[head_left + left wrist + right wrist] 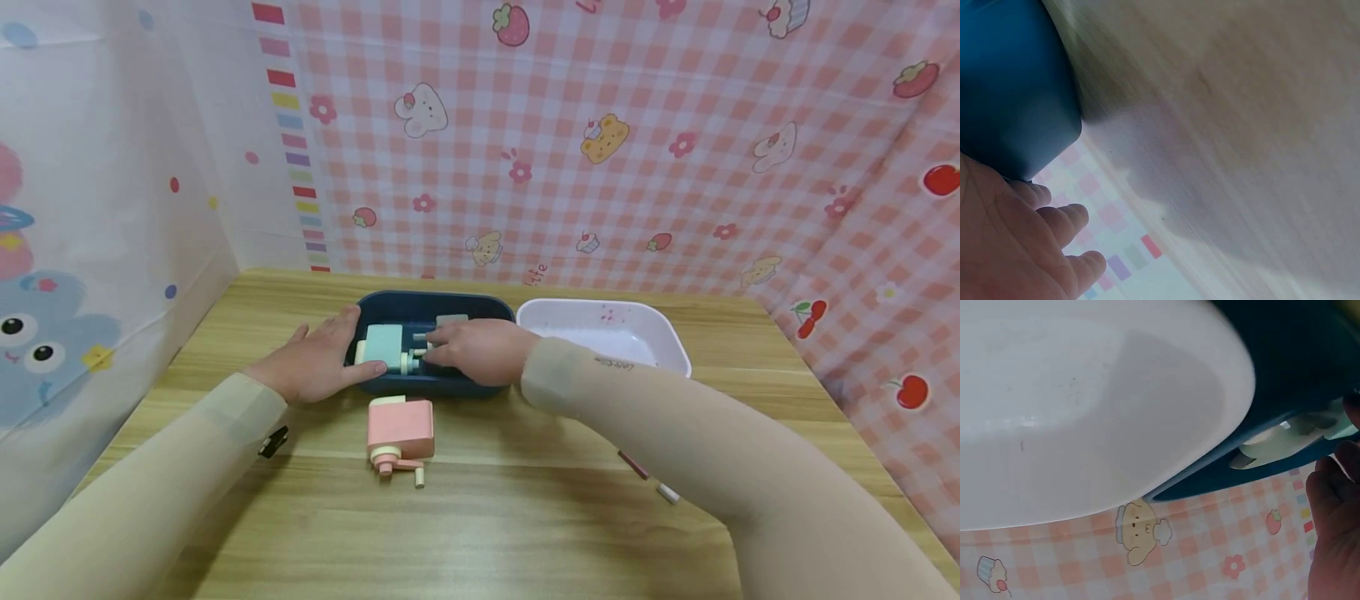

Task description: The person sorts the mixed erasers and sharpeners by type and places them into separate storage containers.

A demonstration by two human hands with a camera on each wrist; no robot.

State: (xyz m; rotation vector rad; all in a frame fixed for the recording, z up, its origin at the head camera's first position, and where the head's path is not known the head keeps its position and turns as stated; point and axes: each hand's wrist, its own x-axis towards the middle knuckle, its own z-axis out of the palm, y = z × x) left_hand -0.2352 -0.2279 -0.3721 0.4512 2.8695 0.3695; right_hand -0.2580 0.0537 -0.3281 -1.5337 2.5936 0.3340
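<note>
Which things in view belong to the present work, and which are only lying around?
Probably in use:
dark blue tray, left grip at its edge, right grip over it
mint crank device, in the tray

Apparently lying about:
pink crank device
white tray
small black object
dark red stick
white piece

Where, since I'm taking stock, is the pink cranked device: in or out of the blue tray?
Out. The pink cranked device sits on the wooden table, on the person's side of the blue tray.
</note>
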